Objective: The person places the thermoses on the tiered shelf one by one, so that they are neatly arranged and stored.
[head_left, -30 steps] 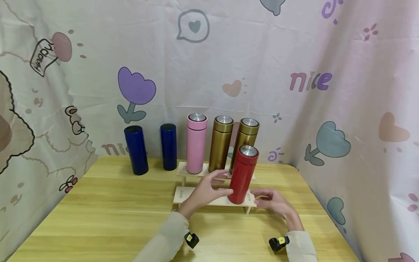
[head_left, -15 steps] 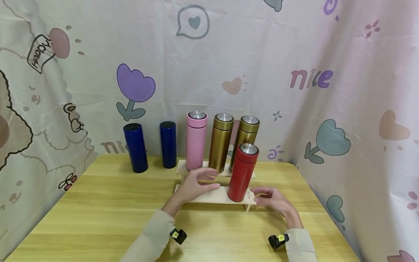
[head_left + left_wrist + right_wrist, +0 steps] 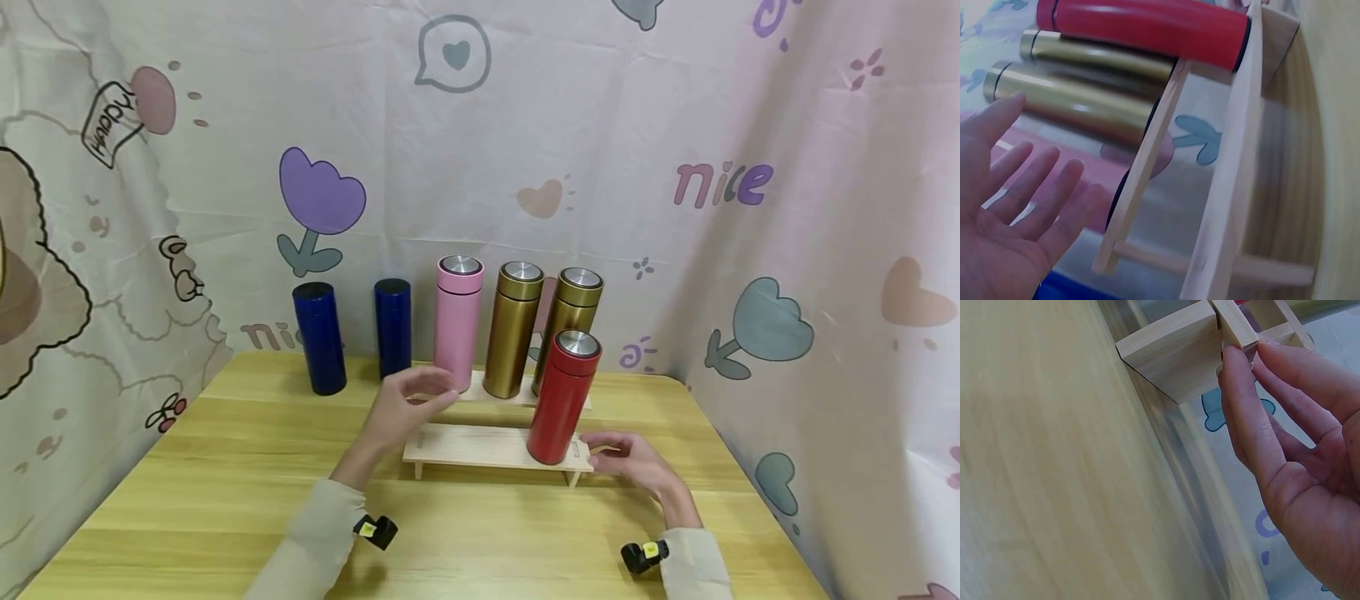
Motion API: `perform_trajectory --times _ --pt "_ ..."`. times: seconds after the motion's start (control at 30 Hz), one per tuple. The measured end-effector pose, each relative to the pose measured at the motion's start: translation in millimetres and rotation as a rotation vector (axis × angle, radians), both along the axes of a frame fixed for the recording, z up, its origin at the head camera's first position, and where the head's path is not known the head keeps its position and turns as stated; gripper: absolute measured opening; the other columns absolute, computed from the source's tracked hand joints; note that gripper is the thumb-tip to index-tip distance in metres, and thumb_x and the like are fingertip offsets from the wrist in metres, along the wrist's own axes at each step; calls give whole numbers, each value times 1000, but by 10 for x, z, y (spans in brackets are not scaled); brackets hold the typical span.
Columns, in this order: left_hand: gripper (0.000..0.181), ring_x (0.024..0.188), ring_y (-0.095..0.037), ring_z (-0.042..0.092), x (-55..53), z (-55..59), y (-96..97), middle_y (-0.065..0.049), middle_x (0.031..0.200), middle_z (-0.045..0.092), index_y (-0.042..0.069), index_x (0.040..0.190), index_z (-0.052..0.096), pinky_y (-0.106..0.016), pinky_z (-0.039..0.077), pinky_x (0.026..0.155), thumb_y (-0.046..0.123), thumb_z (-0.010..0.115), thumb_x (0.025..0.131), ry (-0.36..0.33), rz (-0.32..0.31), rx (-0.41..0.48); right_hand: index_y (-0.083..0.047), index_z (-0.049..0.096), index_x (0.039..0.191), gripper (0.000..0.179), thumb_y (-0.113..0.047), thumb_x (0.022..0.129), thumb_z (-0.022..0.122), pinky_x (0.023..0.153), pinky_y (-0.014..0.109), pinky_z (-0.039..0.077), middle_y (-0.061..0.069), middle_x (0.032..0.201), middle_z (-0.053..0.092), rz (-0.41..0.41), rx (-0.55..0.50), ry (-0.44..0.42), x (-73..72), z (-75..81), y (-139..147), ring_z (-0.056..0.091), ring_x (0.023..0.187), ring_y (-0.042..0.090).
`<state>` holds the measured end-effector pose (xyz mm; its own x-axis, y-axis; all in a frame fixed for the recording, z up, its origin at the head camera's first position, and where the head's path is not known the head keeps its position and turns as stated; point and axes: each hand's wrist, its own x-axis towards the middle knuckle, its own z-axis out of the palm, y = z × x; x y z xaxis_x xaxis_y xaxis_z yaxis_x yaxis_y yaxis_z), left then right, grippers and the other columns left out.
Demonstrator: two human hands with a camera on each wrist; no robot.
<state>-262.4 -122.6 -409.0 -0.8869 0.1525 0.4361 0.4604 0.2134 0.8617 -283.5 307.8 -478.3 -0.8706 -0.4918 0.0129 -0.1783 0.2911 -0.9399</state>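
A two-step wooden rack (image 3: 472, 446) stands on the table. On its lower step, near the right end, a red thermos bottle (image 3: 562, 404) stands upright. The upper step bears a pink thermos bottle (image 3: 456, 333) and two gold ones (image 3: 513, 337), the right one partly hidden by the red. My left hand (image 3: 408, 408) hovers above the lower step's left end, holding nothing; in the left wrist view its fingers (image 3: 1047, 194) are spread. With thumb and fingertips, my right hand (image 3: 633, 462) pinches the lower step's right end, seen closely in the right wrist view (image 3: 1297, 437).
Two dark blue thermos bottles, one farther left (image 3: 320, 342) and one (image 3: 393, 329) near the rack, stand at the back of the wooden table (image 3: 480, 542). A printed curtain (image 3: 622, 125) hangs behind and at both sides.
My left hand has moved left, away from the red thermos bottle, along the rack to its left end. The right hand keeps its place at the rack's right end. The bottles stay put.
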Motion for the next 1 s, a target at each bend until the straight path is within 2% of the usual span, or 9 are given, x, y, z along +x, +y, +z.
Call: perform_trajectory --times 0.13,0.33,0.43,0.57,0.8,1.0 --pt "28 98 -19 73 -32 18 -189 -10 113 76 12 116 74 -24 60 87 24 80 92 48 66 23 10 55 141 52 -11 97 71 89 26 62 36 141 56 -2 -2 -13 3 2 -4 71 102 10" --pt "29 95 -5 70 -69 36 -395 -12 111 76 6 117 72 -17 56 85 20 79 93 68 158 0 10 55 141 51 -11 97 70 88 26 62 35 142 56 -4 1 -11 0 1 5 71 102 10" --pt "30 96 -8 71 -86 37 -448 -16 112 76 2 119 71 -17 56 83 15 78 93 62 188 -34 10 55 141 50 -11 97 70 88 26 62 36 142 55 -4 4 -5 -3 -4 12 71 102 9" --pt "32 98 -16 72 -101 26 -507 -20 116 75 -1 122 69 -18 57 85 12 77 93 49 216 -77 10 54 141 51 -10 97 70 89 27 62 35 140 57 0 -10 -17 -4 -13 15 71 102 10" --pt "37 93 6 67 -153 -20 -666 -16 123 74 10 127 69 -15 57 82 22 78 94 50 236 -98 10 55 141 51 -10 97 70 89 27 62 33 139 59 -5 -16 -15 0 -17 9 72 101 10" --pt "39 90 6 67 -207 -62 -762 -18 124 73 10 127 68 -13 56 79 25 79 93 32 266 -111 10 55 141 51 -11 97 71 89 27 62 35 140 57 -6 -11 -18 8 -11 6 71 102 10"
